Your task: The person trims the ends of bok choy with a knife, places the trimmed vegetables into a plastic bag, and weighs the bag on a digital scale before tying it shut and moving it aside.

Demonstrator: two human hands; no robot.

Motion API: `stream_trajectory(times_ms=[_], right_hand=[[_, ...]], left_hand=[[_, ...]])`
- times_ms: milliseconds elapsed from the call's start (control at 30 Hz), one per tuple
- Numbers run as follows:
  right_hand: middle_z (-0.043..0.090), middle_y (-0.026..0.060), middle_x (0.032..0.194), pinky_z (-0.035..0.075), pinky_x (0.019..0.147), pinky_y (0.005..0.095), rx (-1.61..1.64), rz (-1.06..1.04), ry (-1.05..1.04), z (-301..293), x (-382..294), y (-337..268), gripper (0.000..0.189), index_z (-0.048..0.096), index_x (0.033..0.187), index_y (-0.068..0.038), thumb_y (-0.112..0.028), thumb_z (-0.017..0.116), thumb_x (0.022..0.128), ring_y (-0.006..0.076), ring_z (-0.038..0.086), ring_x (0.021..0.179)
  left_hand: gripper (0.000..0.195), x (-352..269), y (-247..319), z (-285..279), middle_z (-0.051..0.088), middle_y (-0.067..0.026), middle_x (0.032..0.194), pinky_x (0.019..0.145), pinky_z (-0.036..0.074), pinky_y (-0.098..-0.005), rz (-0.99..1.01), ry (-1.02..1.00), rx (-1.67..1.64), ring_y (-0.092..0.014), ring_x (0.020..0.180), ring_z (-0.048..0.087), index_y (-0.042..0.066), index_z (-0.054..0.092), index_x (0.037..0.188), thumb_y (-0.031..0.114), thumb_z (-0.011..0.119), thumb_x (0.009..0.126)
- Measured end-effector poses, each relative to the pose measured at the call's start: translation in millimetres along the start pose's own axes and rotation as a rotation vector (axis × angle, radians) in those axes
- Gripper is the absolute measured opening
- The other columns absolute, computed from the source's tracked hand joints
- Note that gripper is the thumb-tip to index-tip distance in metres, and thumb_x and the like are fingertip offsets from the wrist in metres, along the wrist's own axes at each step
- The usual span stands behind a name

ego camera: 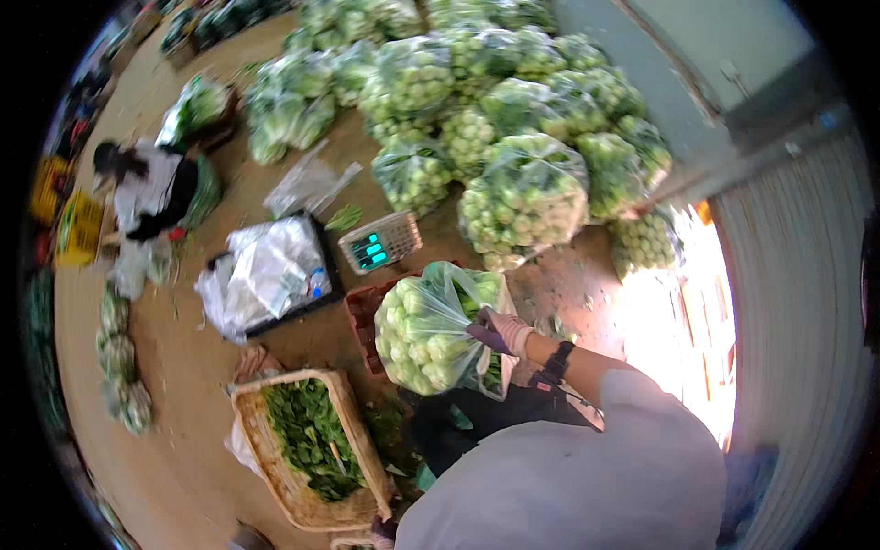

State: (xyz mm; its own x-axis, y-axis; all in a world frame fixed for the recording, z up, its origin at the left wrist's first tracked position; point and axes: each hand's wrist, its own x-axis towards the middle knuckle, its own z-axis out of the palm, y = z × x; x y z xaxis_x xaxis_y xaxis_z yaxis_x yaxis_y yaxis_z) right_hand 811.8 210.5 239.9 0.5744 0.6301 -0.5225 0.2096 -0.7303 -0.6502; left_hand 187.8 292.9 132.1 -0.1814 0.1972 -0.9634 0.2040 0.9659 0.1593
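Note:
My right hand, in a purple glove with a striped cuff, grips the gathered neck of a clear plastic bag of bok choy. Pale stem ends fill the bag's left side, and green leaves show at the right. Beneath the bag is a red plastic crate, mostly hidden. At the bottom edge, my left hand is partly cut off beside the corner of a tan plastic basket; its fingers are not clear. Leafy greens lie in that basket, with an orange-handled knife on top.
A lit digital scale display stands beyond the red crate. Left of it, a black tray holds plastic bags and a bottle. Bagged bok choy is piled ahead. A person sits at the far left. Bright doorway light falls at right.

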Motion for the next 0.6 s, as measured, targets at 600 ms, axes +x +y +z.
stream_trajectory(times_ms=[600], right_hand=[[0.054,0.0118,0.063,0.043,0.054,0.0358,0.382,0.011,0.530,-279.8,-306.8,193.6,0.025,0.054,0.077,-0.005,-0.029,0.059,0.082,0.0238,0.054,0.057]], left_hand=[[0.054,-246.6,-76.0,623.0,0.042,-0.0122,0.128,0.098,0.029,-0.0381,-0.360,-1.312,0.477,-0.026,0.117,0.040,0.007,0.041,0.127,0.045,0.035,0.088]])
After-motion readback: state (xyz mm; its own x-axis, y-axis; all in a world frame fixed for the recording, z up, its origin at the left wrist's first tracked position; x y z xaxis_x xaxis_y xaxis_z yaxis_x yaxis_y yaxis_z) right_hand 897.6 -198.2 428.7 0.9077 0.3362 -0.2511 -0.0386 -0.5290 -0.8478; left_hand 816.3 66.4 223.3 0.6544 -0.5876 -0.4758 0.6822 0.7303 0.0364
